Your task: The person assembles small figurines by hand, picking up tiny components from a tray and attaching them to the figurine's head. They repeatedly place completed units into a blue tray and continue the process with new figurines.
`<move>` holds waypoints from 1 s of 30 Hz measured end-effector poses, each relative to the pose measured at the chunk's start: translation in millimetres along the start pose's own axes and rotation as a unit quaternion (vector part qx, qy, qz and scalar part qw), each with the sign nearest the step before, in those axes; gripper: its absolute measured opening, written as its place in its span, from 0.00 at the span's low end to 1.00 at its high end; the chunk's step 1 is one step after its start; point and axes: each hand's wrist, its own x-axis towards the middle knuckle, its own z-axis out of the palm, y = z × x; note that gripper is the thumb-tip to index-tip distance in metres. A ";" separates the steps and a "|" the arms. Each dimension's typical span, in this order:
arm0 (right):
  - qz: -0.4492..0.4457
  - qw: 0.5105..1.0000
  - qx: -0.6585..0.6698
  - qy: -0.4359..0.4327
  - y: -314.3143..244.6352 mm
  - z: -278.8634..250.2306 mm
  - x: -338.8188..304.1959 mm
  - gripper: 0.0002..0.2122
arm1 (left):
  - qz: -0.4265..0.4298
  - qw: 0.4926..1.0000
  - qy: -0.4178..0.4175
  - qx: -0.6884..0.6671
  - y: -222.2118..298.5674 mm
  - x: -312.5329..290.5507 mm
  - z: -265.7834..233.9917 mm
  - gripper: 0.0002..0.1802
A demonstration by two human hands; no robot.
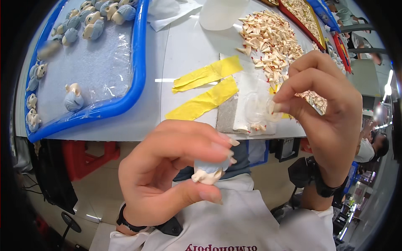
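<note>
My left hand (153, 167) is closed round a small doll head (209, 170) with pale blue hair and a cream face part, held in front of my body just off the table's near edge. Thumb and fingertips press it from below and above. Over the right of the table, my right hand (328, 98) is pinched at thumb and forefinger; whatever sits between the tips is too small to make out. Just beside those fingertips are clear round plastic dishes (255, 108). Behind the hand spreads a heap of small cream pieces with red tips (272, 42).
A blue-rimmed tray (140, 54) at the left holds several similar blue-haired heads (93, 25). Two yellow tape strips (203, 100) lie mid-table by a grey pad (227, 113). A red tray (303, 23) of cream pieces stands far right. Other people sit beyond.
</note>
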 end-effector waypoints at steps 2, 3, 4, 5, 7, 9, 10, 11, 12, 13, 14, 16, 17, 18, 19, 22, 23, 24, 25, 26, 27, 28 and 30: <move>-0.006 1.000 -0.012 -0.001 -0.6 -0.6 -0.7 0.07 | -0.011 1.000 0.000 -0.005 1.8 -1.2 1.3 0.25; 0.000 1.000 -0.001 0.008 -2.4 -0.7 -0.9 0.08 | -0.008 1.000 -0.004 -0.002 2.0 0.0 1.2 0.25; 0.006 1.000 0.009 0.018 -4.1 -1.2 -1.7 0.08 | -0.010 1.000 -0.003 -0.010 2.3 0.4 2.3 0.25; 0.020 0.998 0.037 0.041 -11.3 0.3 -6.2 0.09 | -0.013 1.000 -0.003 -0.018 2.7 1.1 3.4 0.25; 0.075 0.987 0.130 0.051 -20.5 -3.9 -20.1 0.10 | -0.023 0.999 -0.001 -0.049 4.6 1.9 9.4 0.24; 0.086 0.975 0.199 0.048 -26.1 -3.9 -30.1 0.11 | -0.020 0.998 -0.018 -0.065 4.5 1.8 11.8 0.24; 0.070 0.972 0.223 0.038 -26.6 -0.7 -33.4 0.12 | -0.019 0.998 -0.025 -0.063 5.0 1.4 12.7 0.23; 0.054 0.968 0.246 0.027 -26.8 3.3 -36.4 0.12 | -0.019 0.997 -0.033 -0.061 5.5 0.9 13.8 0.23; 0.040 0.963 0.267 0.018 -26.5 7.7 -39.6 0.12 | -0.025 0.998 -0.036 -0.055 7.6 1.6 15.5 0.22; 0.027 0.957 0.288 0.009 -26.1 12.3 -42.4 0.12 | -0.018 0.998 -0.047 -0.034 7.1 2.1 15.2 0.22; 0.017 0.956 0.291 0.020 -25.6 15.3 -44.3 0.12 | -0.011 0.998 -0.059 -0.013 6.7 2.5 15.1 0.21; -0.004 0.954 0.297 0.041 -24.9 20.2 -47.5 0.11 | 0.027 0.994 -0.092 0.056 3.9 4.2 11.2 0.19; -0.021 0.963 0.266 0.046 -24.5 17.4 -47.3 0.10 | 0.045 0.990 -0.103 0.088 3.7 4.7 10.9 0.18; -0.033 0.967 0.250 0.047 -24.5 16.1 -46.8 0.10 | 0.061 0.986 -0.103 0.119 5.1 4.6 11.5 0.17; -0.046 0.970 0.234 0.049 -24.5 14.8 -46.2 0.10 | 0.072 0.983 -0.098 0.141 6.2 3.7 13.0 0.17; -0.062 0.969 0.235 0.051 -24.4 15.3 -45.2 0.10 | 0.099 0.975 -0.070 0.189 9.0 -0.1 18.9 0.16; -0.065 0.967 0.243 0.051 -22.7 18.8 -46.5 0.10 | 0.104 0.971 -0.077 0.203 8.7 0.2 17.6 0.16; -0.060 0.967 0.242 0.048 -21.3 17.4 -46.0 0.10 | 0.110 0.966 -0.088 0.216 7.1 2.4 15.8 0.17; -0.054 0.968 0.242 0.044 -20.0 16.1 -45.0 0.11 | 0.117 0.962 -0.098 0.228 5.7 4.9 14.8 0.17; -0.042 0.970 0.237 0.033 -19.1 11.0 -41.9 0.11 | 0.113 0.964 -0.097 0.218 4.9 6.7 15.1 0.18; -0.021 0.969 0.245 0.034 -15.6 6.8 -39.6 0.11 | 0.108 0.967 -0.093 0.213 4.8 5.4 14.6 0.19; 0.023 0.968 0.243 0.065 -6.9 -1.6 -40.1 0.11 | 0.105 0.968 -0.092 0.209 4.2 6.3 13.4 0.20; 0.097 0.969 0.206 0.100 22.2 -16.7 -35.0 0.11 | 0.100 0.968 -0.089 0.212 4.4 8.0 6.6 0.22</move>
